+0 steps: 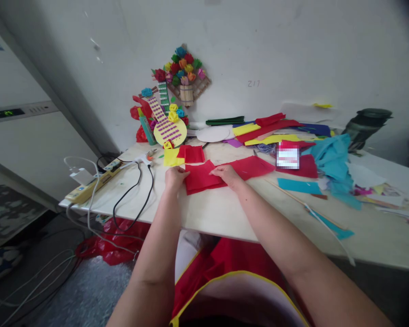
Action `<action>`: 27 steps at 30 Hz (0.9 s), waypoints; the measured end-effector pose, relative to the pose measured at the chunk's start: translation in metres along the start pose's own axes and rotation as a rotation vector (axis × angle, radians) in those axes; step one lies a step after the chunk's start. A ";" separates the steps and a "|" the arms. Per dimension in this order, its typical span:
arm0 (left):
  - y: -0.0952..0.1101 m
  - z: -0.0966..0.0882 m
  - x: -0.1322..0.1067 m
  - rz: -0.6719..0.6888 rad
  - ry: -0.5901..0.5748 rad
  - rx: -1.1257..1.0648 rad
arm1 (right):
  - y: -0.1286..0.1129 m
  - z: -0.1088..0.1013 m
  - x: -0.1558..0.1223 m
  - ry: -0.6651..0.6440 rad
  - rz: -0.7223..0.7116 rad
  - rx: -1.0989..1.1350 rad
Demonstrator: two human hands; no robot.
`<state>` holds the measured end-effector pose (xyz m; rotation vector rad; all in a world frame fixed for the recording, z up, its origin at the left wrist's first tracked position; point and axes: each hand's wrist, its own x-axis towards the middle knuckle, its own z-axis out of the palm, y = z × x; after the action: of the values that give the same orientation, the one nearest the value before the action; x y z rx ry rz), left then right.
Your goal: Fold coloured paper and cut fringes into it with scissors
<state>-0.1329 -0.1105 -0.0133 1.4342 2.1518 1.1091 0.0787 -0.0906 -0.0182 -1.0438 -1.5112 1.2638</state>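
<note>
A long strip of red crepe paper point(201, 178) lies on the white table, its left part folded over in layers. My left hand point(175, 178) pinches the left edge of the folded part between thumb and fingers. At the upper right of the fold, my right hand point(226, 173) is closed on the same strip, which runs on to the right beyond it. Just behind the hands sit a smaller folded red paper piece point(192, 154) and a yellow paper piece point(172, 157), partly overlapping.
A hot glue gun point(145, 158) and a power strip point(95, 181) with cables are at the left. Behind stands a guitar-shaped craft point(170, 131) beside a glue bottle point(146, 127). Blue crepe paper point(334, 159), a wooden stick point(286, 193) and a dark bottle point(366, 127) are at the right.
</note>
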 end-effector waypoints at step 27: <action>0.019 -0.014 -0.015 -0.080 -0.113 0.299 | 0.001 -0.003 0.002 -0.039 -0.151 -0.606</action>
<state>-0.1233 -0.1266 0.0074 1.4758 2.3435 0.6817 0.0806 -0.0878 -0.0186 -1.2524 -2.0244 0.7312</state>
